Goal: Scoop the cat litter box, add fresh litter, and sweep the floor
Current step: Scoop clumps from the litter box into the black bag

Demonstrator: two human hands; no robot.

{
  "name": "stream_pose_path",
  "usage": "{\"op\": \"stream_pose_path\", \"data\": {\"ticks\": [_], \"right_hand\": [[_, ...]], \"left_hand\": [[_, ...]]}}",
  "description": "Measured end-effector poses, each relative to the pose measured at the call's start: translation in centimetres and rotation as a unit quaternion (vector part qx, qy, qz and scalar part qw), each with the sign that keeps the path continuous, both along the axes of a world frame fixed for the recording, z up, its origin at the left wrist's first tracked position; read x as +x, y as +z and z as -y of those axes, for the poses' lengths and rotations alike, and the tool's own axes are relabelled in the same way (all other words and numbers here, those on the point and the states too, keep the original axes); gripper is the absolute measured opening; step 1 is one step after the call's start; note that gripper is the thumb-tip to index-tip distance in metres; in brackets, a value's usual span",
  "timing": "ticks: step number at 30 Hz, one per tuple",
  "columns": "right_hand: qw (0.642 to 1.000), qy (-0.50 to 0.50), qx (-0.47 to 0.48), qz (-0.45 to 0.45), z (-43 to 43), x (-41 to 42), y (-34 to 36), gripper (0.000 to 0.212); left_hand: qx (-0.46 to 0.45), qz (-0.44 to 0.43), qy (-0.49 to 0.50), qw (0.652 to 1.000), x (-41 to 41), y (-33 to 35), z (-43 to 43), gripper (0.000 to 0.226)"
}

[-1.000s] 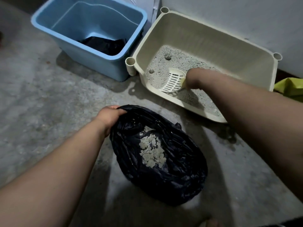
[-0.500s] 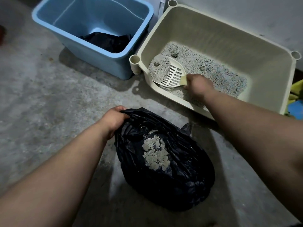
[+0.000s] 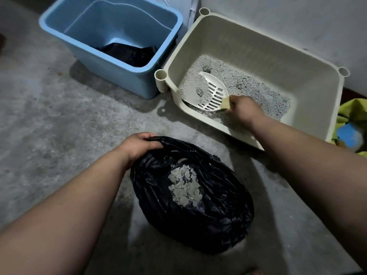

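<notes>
A cream litter box (image 3: 264, 50) stands on the concrete floor against the wall, with grey litter (image 3: 256, 90) across its bottom. My right hand (image 3: 245, 109) grips the handle of a white slotted scoop (image 3: 210, 92) inside the box. The scoop is loaded with litter and a dark clump near the box's left corner. A black plastic bag (image 3: 198, 215) lies open on the floor in front of me, holding pale litter clumps (image 3: 185, 187). My left hand (image 3: 139, 145) holds the bag's rim at its upper left.
A blue plastic bin (image 3: 111, 46) with a black bag in its bottom stands left of the litter box. A yellow and blue object (image 3: 351, 128) lies at the right edge. Bare concrete floor (image 3: 49, 116) stretches to the left.
My right hand has pushed the scoop leftward through the litter, and it now carries a heap with a clump. My left hand keeps hold of the bag rim.
</notes>
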State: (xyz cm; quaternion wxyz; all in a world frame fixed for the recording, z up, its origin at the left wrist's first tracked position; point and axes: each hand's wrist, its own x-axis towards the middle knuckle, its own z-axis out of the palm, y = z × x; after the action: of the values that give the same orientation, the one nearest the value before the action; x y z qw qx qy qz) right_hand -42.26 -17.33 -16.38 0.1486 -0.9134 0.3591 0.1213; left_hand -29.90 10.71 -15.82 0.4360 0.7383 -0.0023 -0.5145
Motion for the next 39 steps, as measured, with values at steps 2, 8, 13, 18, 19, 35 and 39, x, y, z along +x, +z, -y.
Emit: {"op": "stream_pose_path", "data": {"ticks": [2, 8, 13, 18, 19, 35, 39], "right_hand": [[1.0, -0.01, 0.021, -0.005, 0.0, -0.6, 0.4, 0.009], [0.991, -0.057, 0.112, 0.052, -0.2, -1.9, 0.8, 0.023], [0.994, -0.056, 0.083, 0.047, 0.2, -2.8, 1.7, 0.022], [0.998, -0.027, 0.048, 0.029, 0.2, -3.5, 2.5, 0.005], [0.999, -0.023, 0.04, 0.027, 0.1, -3.7, 2.8, 0.009], [0.97, 0.206, -0.05, 0.117, -5.7, -6.7, 5.9, 0.048], [0.942, 0.249, -0.142, 0.174, -7.0, -7.2, 4.7, 0.035]], "left_hand": [[-0.007, -0.008, -0.005, 1.0, -0.1, 0.1, -0.2, 0.022], [-0.021, -0.007, -0.015, 1.0, -0.6, 0.5, -0.6, 0.019], [-0.042, 0.002, -0.046, 0.998, -1.0, 1.2, -0.4, 0.019], [-0.018, 0.03, -0.009, 0.999, -1.2, 1.1, -0.2, 0.003], [-0.015, 0.027, -0.001, 1.0, -1.2, 1.2, -0.2, 0.006], [0.025, -0.101, 0.153, 0.983, -1.2, 1.4, 0.3, 0.022], [0.032, -0.12, 0.142, 0.982, -1.1, 1.3, 0.2, 0.024]]}}
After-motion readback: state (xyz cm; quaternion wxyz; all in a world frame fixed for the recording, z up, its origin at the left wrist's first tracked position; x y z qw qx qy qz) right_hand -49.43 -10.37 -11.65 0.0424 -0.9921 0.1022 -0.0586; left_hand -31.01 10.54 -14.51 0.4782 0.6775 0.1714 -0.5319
